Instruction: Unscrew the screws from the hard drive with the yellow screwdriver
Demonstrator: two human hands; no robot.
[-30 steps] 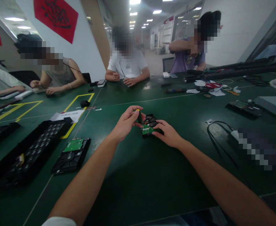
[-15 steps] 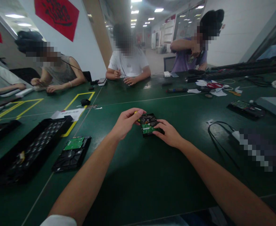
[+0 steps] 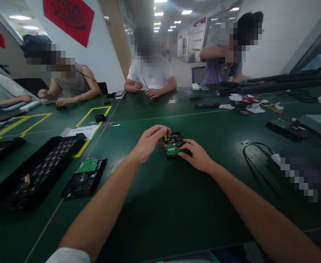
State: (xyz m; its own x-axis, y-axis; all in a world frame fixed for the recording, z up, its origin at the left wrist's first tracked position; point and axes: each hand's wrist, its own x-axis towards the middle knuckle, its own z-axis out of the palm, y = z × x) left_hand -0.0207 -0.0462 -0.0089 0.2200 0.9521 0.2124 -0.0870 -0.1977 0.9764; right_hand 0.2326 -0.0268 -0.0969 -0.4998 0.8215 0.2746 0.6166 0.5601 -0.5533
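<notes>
A black hard drive [image 3: 177, 138] with a green circuit board [image 3: 173, 149] lies on the green table in front of me. My left hand [image 3: 151, 141] is closed on a small yellow-and-black tool [image 3: 165, 137], held at the drive's far left corner. The fingers hide most of this tool, so its kind is unclear. On the drive's right side, my right hand [image 3: 195, 155] grips the edge, with the thumb near the board's close corner and a finger on top. To the left, a second hard drive [image 3: 84, 178] rests with its green board facing up.
Left of me lies a long black plastic tray [image 3: 44, 164] beside a paper sheet [image 3: 90, 132]. At right are a cable [image 3: 244, 151], another hard drive [image 3: 286, 128] and a grey box [image 3: 318, 124]. Several people sit across the table, one in a white shirt [image 3: 152, 75].
The yellow-and-black tool now shows more upright below my left fingertips, closer to the board. My right hand stays on the hard drive. The whole view has shifted slightly.
</notes>
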